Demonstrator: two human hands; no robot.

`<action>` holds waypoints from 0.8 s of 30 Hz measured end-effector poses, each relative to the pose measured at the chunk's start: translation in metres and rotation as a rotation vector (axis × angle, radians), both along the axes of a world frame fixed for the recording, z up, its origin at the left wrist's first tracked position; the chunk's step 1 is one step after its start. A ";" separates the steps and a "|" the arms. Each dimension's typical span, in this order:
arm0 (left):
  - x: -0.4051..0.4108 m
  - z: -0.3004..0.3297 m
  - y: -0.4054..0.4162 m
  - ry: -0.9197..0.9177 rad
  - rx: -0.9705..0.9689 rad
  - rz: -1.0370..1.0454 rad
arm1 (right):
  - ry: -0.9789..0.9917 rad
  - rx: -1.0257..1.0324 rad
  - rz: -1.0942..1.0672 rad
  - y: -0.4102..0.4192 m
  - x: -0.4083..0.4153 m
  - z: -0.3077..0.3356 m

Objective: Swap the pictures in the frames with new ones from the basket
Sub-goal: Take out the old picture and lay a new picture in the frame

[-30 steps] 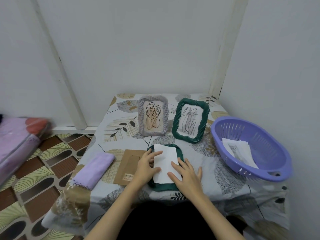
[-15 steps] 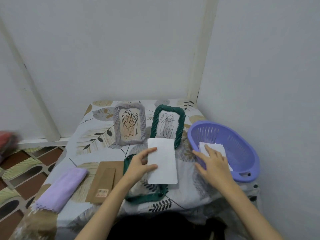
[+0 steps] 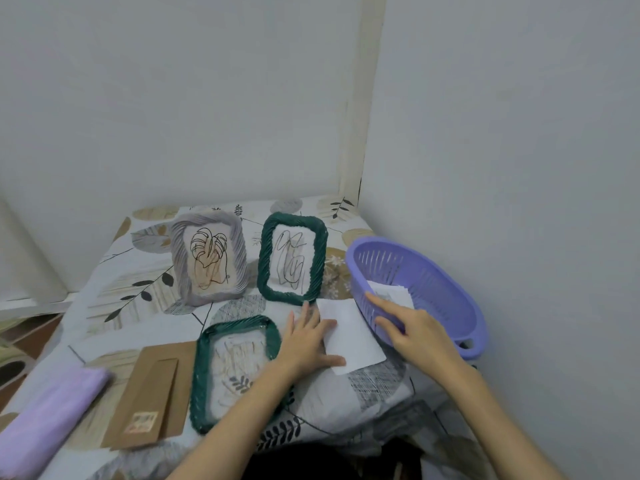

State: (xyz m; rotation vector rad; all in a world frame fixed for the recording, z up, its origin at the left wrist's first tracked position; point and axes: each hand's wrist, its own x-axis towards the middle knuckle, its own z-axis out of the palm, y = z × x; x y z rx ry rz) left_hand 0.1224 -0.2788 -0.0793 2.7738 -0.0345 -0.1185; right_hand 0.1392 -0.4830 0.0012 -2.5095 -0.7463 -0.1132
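Note:
A green woven frame [image 3: 202,375] lies flat on the table with its backing off and no picture in it. My left hand [image 3: 308,337] lies flat on a white picture sheet [image 3: 353,336] set down between that frame and the purple basket [image 3: 443,292]. My right hand [image 3: 412,327] reaches over the basket's near rim, fingers extended toward the stack of pictures [image 3: 394,294] inside; whether it touches them I cannot tell. A grey frame [image 3: 207,258] and a second green frame [image 3: 292,259] stand upright at the back, each with a line drawing.
A brown cardboard backing [image 3: 149,400] lies left of the flat frame, and a folded lilac cloth [image 3: 48,424] lies at the table's left edge. Walls close in behind and on the right. Patterned floor shows at the far left.
My left hand has carried the white sheet off the flat frame and laid it on the table to the right. My right hand has gone from the frame to the basket.

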 end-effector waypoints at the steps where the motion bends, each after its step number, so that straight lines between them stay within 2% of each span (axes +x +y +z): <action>1: 0.004 -0.002 -0.002 -0.009 0.039 0.014 | -0.003 0.009 -0.004 0.000 0.000 0.000; 9: 0.021 -0.003 -0.006 0.027 0.125 -0.018 | -0.004 -0.089 0.032 0.008 -0.017 -0.011; 11: 0.018 -0.007 -0.005 0.012 0.095 -0.029 | -0.019 -0.142 0.035 0.013 -0.020 -0.014; 13: 0.016 -0.007 -0.003 -0.056 -0.052 -0.008 | -0.034 -0.182 0.033 0.015 -0.021 -0.015; 16: 0.016 0.007 -0.005 -0.175 -0.626 0.199 | -0.003 -0.196 0.040 0.013 -0.021 -0.011; 18: 0.014 0.024 -0.011 -0.171 -0.963 0.274 | 0.205 -0.004 0.046 0.010 -0.018 -0.003; 19: 0.014 0.031 -0.014 -0.180 -1.045 0.262 | 0.315 0.152 0.031 0.009 -0.014 0.001; 20: 0.014 0.036 -0.016 -0.192 -1.071 0.226 | 0.359 0.266 -0.008 0.007 -0.006 0.004; 21: 0.014 0.041 -0.017 -0.187 -1.054 0.192 | 0.348 0.294 -0.067 0.004 0.006 0.004; 22: 0.014 0.044 -0.018 -0.175 -1.008 0.171 | 0.329 0.246 -0.129 0.001 0.019 0.003; 24: 0.015 0.043 -0.019 -0.160 -0.894 0.155 | 0.366 0.007 -0.247 -0.005 0.045 -0.002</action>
